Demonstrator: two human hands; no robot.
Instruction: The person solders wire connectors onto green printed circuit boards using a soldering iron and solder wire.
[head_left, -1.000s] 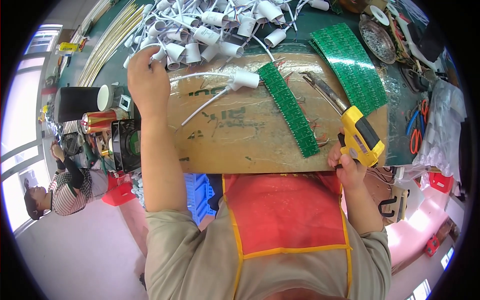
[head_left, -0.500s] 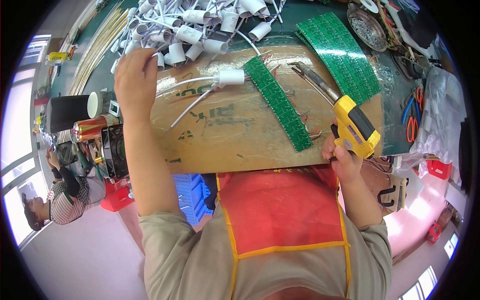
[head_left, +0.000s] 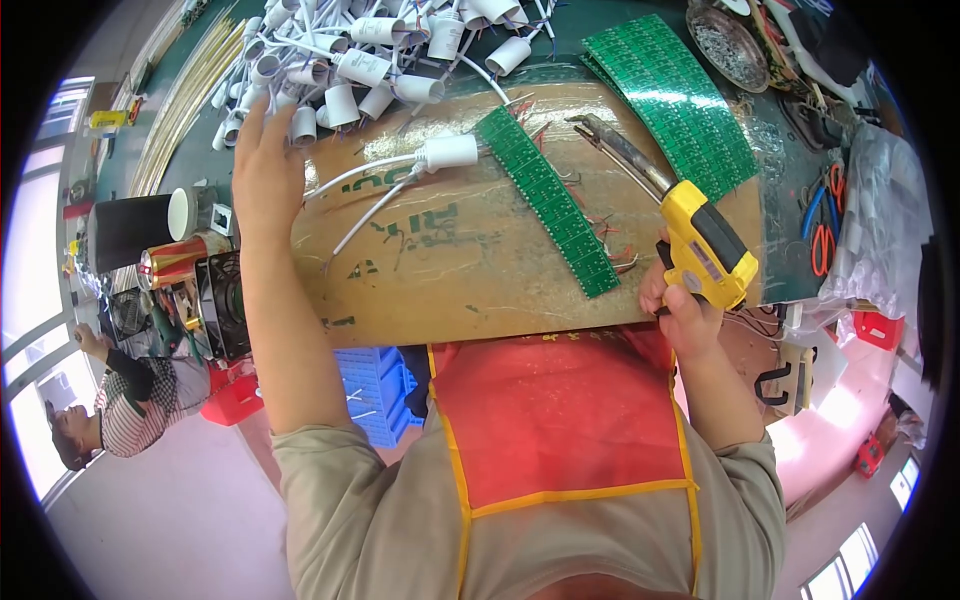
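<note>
Gripping a yellow-and-black soldering gun (head_left: pixel 708 248) in the clamped fingers of the right hand (head_left: pixel 684 312), beside a long green circuit-board strip (head_left: pixel 548 200) on tan cardboard (head_left: pixel 420 290). Poised with the left hand (head_left: pixel 268 178) by heaped white plastic sockets (head_left: pixel 363 68) (fingers apart or together, impossible to tell).

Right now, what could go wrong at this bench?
If hot, the yellow soldering gun in the right hand might scorch the cardboard or the green circuit strip near its tip.
White sockets lie in an overlapping heap; if the left hand, beside it, pulls one, others may snag.
</note>
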